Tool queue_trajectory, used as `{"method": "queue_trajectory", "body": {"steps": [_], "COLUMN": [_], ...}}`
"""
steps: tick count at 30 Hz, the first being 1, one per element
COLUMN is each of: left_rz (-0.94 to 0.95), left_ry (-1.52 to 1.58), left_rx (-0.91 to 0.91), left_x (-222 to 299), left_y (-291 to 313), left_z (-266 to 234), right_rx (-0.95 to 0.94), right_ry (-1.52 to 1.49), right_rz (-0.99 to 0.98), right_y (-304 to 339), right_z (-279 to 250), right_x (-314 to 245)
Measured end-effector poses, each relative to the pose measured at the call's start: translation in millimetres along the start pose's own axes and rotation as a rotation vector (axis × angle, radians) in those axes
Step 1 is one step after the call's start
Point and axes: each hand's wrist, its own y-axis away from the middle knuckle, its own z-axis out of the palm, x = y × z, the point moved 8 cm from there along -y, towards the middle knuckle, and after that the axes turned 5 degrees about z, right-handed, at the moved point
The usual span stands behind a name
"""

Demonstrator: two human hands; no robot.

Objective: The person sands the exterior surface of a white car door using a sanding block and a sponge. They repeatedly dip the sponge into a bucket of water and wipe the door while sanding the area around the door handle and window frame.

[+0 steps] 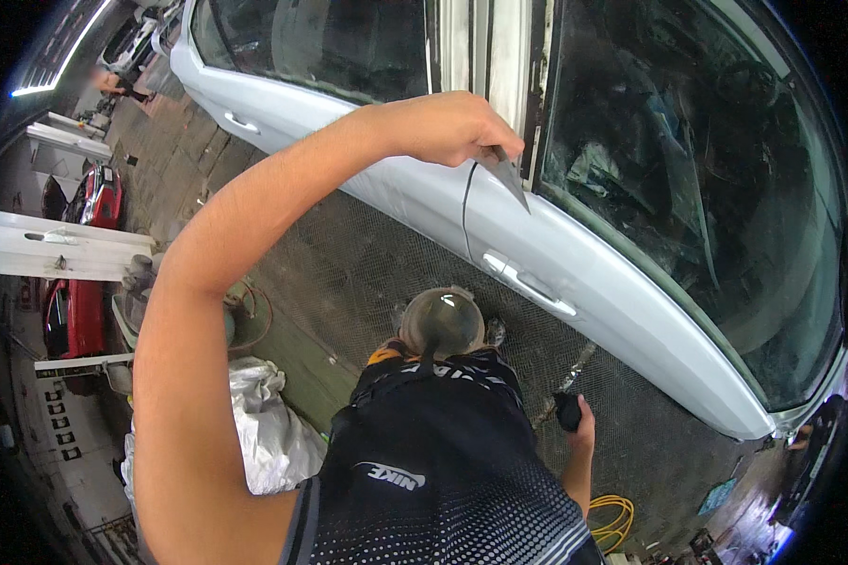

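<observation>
My left hand is closed, pinching a thin grey flat piece with a pointed end. Its tip rests at or just above the car door, near the door gap and the window's lower corner. Whether it is a sheet or a stiff blade I cannot tell. Down by my side, my right hand is closed on a small black block-like object. Its kind is unclear. The pale silver-blue car has two handles showing, the nearer door handle below my left hand.
Between me and the car stands a round container of murky liquid. Crumpled silver sheeting lies at left, near a white post and red car parts. A yellow hose coils at lower right. Far off, a person is visible.
</observation>
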Motion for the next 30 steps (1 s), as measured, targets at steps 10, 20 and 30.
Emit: {"method": "queue_trajectory", "body": {"steps": [10, 20, 30], "left_rz": [-0.162, -0.873, -1.444], "left_ry": [0.007, 0.665, 1.218], "left_rx": [0.135, 1.488, 2.068], "left_x": [-4.5, 35.2, 137.2], "left_y": [16.0, 320.3, 558.3], "left_z": [-33.0, 96.6, 428.0], "right_rx": [-0.095, -0.147, -0.273], "right_ry": [-0.118, -0.203, 0.072], "right_rz": [0.109, 0.231, 0.173], "right_y": [24.0, -2.0, 25.0], "right_z": [2.2, 34.3, 211.0], "right_x": [53.2, 28.2, 15.9]}}
